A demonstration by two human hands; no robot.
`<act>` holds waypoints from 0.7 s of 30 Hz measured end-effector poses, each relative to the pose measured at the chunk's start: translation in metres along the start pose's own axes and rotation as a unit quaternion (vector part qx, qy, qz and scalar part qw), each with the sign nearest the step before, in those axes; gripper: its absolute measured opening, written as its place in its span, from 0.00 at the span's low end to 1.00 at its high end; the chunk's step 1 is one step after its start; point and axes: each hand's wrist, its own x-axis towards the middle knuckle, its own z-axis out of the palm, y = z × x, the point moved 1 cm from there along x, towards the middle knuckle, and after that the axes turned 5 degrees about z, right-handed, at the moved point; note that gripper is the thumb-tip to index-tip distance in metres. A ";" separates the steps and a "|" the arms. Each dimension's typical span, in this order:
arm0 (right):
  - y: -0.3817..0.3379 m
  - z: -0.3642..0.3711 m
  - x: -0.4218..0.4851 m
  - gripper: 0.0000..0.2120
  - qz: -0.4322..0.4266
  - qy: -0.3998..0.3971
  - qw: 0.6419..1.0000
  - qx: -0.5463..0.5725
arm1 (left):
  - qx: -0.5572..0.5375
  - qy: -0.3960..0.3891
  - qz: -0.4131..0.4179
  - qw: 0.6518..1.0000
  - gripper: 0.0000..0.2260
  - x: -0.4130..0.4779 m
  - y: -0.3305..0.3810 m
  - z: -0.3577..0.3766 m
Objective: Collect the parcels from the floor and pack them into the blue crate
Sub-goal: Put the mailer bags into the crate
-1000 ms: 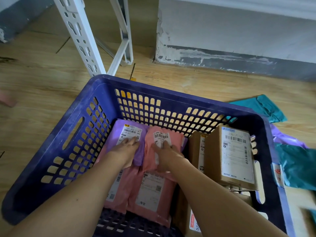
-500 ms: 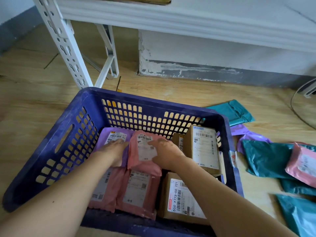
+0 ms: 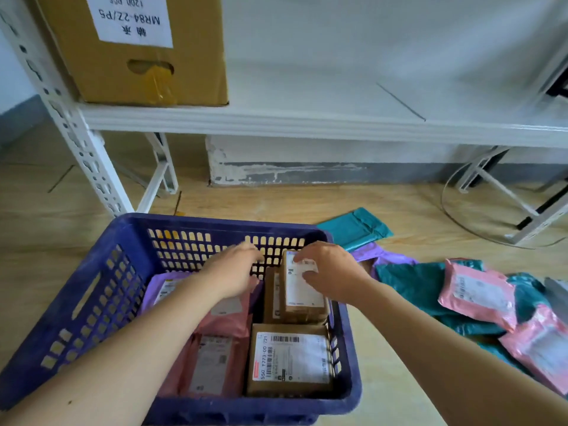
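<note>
The blue crate point(image 3: 92, 305) stands on the wooden floor in front of me. Inside lie a purple parcel point(image 3: 166, 287), two pink parcels point(image 3: 212, 364), a flat brown box point(image 3: 289, 361) and an upright brown box point(image 3: 302, 298) against the right wall. My left hand point(image 3: 236, 269) hovers open above the upper pink parcel, near the crate's far wall. My right hand point(image 3: 332, 272) has fingers curled over the upright box's top end and the thumb on its label. On the floor to the right lie teal parcels point(image 3: 356, 229), a purple one point(image 3: 381, 256) and pink ones point(image 3: 479, 290).
A white metal shelf point(image 3: 276, 121) spans the view just beyond the crate, its post point(image 3: 89, 158) at the crate's far left corner. A large cardboard carton point(image 3: 138, 50) sits on the shelf. A white cable point(image 3: 461, 219) loops on the floor at right.
Both hands have left the purple and pink parcels. The left has lifted toward the far wall; the right has shifted right onto the upright brown box. My view has tilted up.
</note>
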 end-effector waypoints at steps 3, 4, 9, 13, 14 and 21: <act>0.036 -0.022 -0.016 0.17 0.043 0.021 0.999 -0.001 | -0.010 0.062 0.066 0.996 0.19 0.011 0.044 -0.014; 0.050 -0.027 -0.019 0.16 0.055 0.025 0.998 -0.002 | -0.010 0.074 0.082 0.994 0.18 0.017 0.057 -0.016; 0.118 -0.032 -0.033 0.14 0.120 0.044 0.992 0.015 | 0.006 0.067 0.142 0.988 0.17 0.052 0.115 -0.007; 0.169 -0.029 -0.043 0.11 0.158 0.044 0.986 0.028 | 0.028 0.033 0.174 0.984 0.17 0.081 0.153 0.012; 0.180 -0.028 -0.046 0.12 0.171 0.047 0.984 0.030 | 0.033 0.025 0.179 0.983 0.17 0.088 0.162 0.017; 0.252 0.009 -0.066 0.14 0.239 0.039 0.966 0.087 | 0.045 -0.023 0.200 0.979 0.17 0.137 0.209 0.073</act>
